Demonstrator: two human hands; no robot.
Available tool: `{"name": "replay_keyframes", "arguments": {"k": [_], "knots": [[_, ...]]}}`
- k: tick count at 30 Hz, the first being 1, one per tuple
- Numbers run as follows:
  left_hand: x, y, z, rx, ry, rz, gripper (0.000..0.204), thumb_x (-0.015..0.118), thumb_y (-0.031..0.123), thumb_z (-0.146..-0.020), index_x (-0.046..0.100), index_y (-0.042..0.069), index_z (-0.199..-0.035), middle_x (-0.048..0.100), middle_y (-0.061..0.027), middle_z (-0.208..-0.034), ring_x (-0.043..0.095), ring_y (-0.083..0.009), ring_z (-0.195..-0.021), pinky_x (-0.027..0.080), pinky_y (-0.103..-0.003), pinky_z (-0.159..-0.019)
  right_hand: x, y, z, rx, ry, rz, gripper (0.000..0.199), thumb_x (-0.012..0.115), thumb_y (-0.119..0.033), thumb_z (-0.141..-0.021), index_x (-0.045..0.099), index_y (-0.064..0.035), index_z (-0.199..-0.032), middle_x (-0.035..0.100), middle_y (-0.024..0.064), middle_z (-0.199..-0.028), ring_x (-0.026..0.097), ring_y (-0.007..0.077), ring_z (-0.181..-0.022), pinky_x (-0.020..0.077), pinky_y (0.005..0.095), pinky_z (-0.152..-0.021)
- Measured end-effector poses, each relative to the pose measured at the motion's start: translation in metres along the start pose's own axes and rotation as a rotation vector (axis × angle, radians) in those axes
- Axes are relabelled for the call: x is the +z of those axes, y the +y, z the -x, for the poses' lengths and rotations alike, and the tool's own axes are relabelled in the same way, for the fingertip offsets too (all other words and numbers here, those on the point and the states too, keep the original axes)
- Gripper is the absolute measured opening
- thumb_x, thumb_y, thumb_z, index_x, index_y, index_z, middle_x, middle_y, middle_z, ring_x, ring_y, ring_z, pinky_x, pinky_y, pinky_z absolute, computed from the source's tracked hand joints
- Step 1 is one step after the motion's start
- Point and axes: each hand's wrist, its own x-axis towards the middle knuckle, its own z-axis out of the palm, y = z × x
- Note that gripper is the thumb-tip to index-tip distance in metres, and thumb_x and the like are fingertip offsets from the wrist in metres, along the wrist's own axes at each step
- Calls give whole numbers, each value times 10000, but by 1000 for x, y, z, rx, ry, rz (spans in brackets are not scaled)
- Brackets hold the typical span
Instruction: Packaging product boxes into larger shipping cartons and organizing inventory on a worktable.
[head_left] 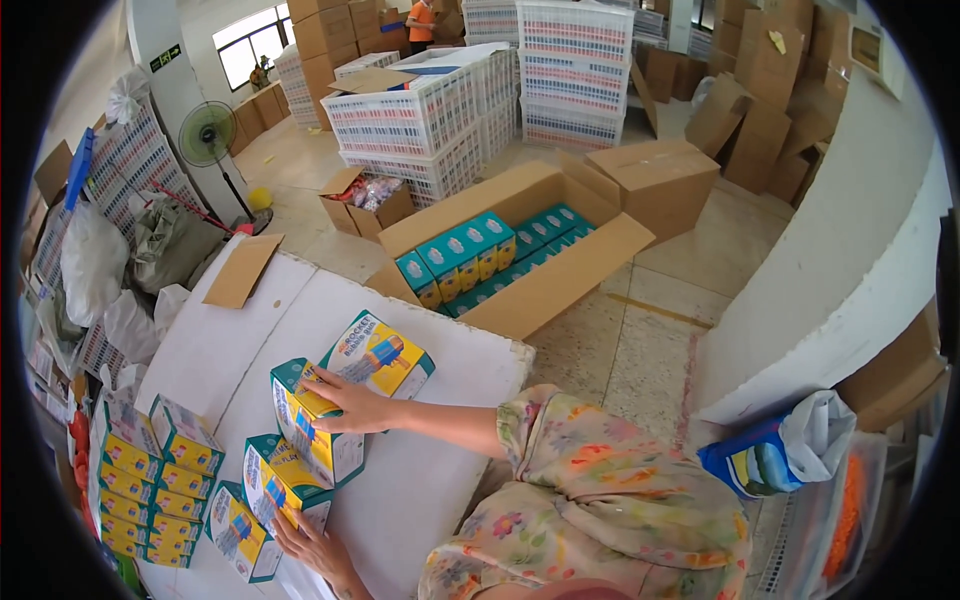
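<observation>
On the white table [420, 480] lie several yellow and teal toy boxes, each printed with a toy gun. My right hand [345, 402] reaches in with its fingers over the upper edge of one tilted toy box [322, 452]. Lower down, my left hand [308, 548] has its fingers bent against another toy box [268, 468]; its thumb is hidden. Beyond my right hand a further toy box [385, 358] lies with its printed face up. Beside my left hand rests one more toy box [238, 530], slightly tilted.
Stacked toy boxes [130, 450] fill the table's left end. A cardboard flap [243, 270] lies at its far edge. Past the table stands an open carton [545, 300] partly filled with teal boxes. White crates [575, 60], a fan [207, 135], a pillar [830, 260] and a person [421, 22] are around.
</observation>
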Motion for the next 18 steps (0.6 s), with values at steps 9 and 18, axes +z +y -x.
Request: {"name": "replay_keyframes", "arguments": {"k": [9,18], "knots": [[-18,0,8,-24,-16,-79,892,648,-119,-678,251,144,-1432,349,-172,-1425,344,-362,-1329,377,-512,-1035,-11,-17,5,87,-145,128,898,436,-642,-821,143,-156,-1516,53,190,-1564,209,392,-1405,177,519,-1107],[-47,1,-6,101,-67,-84,543,506,243,-925,346,63,-1411,439,-217,-1369,506,-395,-1158,432,-529,-911,-10,-6,0,5,-182,156,918,386,-682,-826,98,-156,-1522,56,195,-1563,196,397,-1408,157,507,-1107]]}}
